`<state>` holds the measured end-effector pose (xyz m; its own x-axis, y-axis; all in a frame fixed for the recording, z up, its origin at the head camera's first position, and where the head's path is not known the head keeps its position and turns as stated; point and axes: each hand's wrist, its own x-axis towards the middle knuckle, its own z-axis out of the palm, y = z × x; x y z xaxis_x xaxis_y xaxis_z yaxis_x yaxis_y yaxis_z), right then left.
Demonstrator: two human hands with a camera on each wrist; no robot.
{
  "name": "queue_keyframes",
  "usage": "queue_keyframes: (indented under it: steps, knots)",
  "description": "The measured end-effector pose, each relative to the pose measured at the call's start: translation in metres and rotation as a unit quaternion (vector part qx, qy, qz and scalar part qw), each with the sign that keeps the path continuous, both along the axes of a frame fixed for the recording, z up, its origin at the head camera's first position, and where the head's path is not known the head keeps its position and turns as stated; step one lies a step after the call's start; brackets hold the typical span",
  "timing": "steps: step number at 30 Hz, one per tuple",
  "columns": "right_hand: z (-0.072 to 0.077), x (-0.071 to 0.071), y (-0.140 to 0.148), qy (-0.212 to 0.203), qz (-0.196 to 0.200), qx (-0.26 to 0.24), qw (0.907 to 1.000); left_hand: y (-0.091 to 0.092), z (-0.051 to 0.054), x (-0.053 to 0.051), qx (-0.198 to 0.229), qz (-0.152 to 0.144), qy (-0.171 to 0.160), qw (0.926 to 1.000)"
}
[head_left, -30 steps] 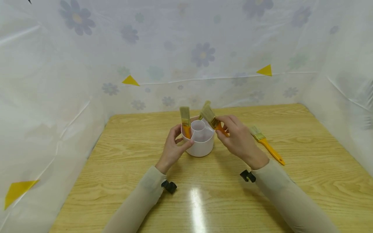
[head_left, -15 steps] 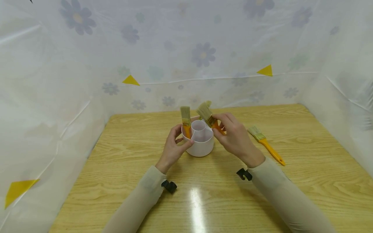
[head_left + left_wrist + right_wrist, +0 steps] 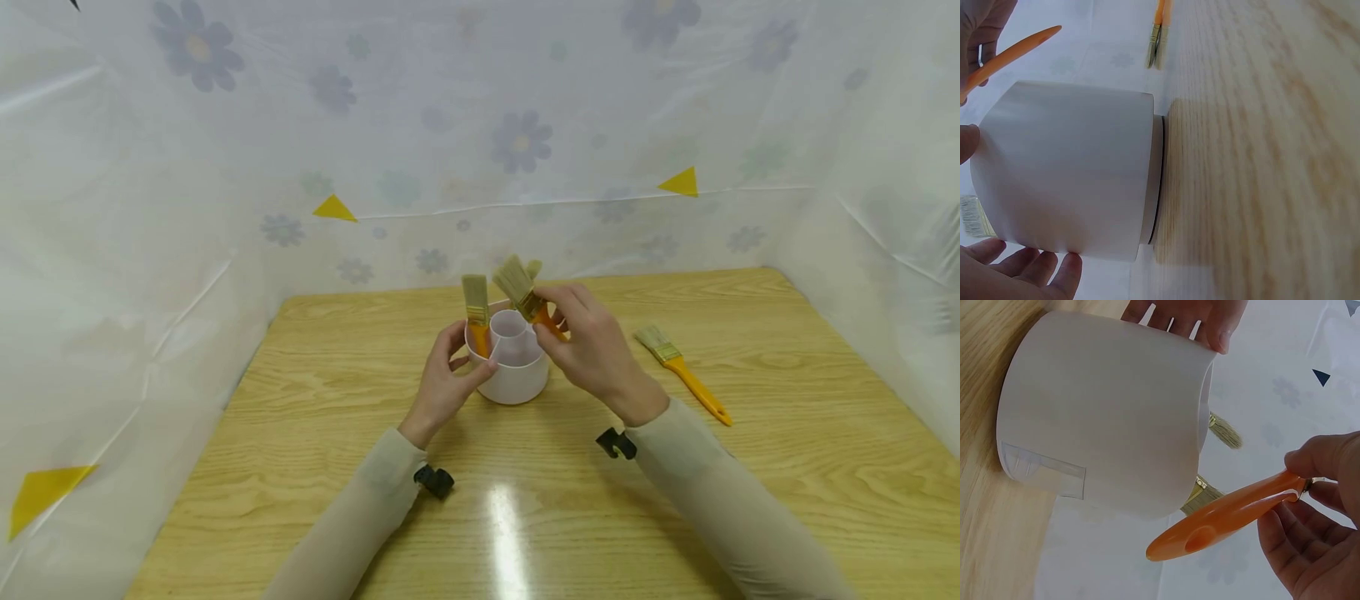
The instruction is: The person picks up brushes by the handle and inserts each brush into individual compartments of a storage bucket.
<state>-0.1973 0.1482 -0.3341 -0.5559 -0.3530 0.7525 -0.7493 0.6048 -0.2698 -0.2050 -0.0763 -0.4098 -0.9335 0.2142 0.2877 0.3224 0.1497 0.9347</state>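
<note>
A white round organizer [image 3: 513, 385], with a cup-like centre and divided compartments, stands on the table. My left hand [image 3: 441, 377] holds its left side, thumb at the front rim. One paintbrush [image 3: 476, 302] stands bristles up in the left compartment; a second paintbrush [image 3: 534, 267] rises at the back, mostly hidden. My right hand [image 3: 596, 346] pinches another paintbrush [image 3: 516, 282] near its metal band, tilted above the right side of the organizer. In the right wrist view its orange handle [image 3: 1229, 515] hangs outside the wall, the end pointing down toward the table.
One more paintbrush [image 3: 686, 375] lies on the wooden table [image 3: 315, 467] to the right of my right hand. Flowered plastic sheeting [image 3: 420, 150] surrounds the table at the back and sides, with yellow triangles [image 3: 678, 182] on it.
My right hand has moved left and slightly up with the paintbrush, bringing its bristles farther over the organizer. The left hand and organizer have stayed put.
</note>
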Motion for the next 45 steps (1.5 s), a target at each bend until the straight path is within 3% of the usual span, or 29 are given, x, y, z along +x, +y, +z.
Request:
queue_keyframes:
  steps: [4, 8, 11, 20, 37, 41, 45]
  knots:
    - [0.002, -0.001, -0.004, -0.001, 0.003, 0.000, 1.0000, -0.001, 0.003, 0.001, 0.000, -0.007, -0.006, 1.0000]
    - [0.004, -0.002, -0.007, -0.003, 0.007, -0.001, 1.0000, -0.001, 0.015, 0.008, 0.007, -0.024, -0.010, 0.9996]
    - [0.006, -0.002, -0.009, 0.002, 0.006, -0.002, 1.0000, -0.001, 0.018, 0.009, 0.010, -0.029, -0.011, 0.9995]
    - [0.010, -0.003, -0.016, 0.010, 0.016, -0.014, 0.9997, -0.002, -0.001, 0.001, 0.007, 0.001, -0.003, 1.0000]
    - [0.014, -0.005, -0.022, 0.033, 0.021, -0.039, 0.9985, 0.001, 0.000, 0.001, 0.008, -0.006, 0.001, 0.9999]
    - [0.016, -0.008, -0.024, 0.037, 0.026, -0.051, 0.9977, 0.001, 0.005, 0.003, 0.004, -0.006, -0.004, 1.0000]
    - [0.018, -0.011, -0.026, 0.042, 0.034, -0.063, 0.9966, 0.001, 0.020, 0.011, 0.012, -0.019, -0.006, 0.9997]
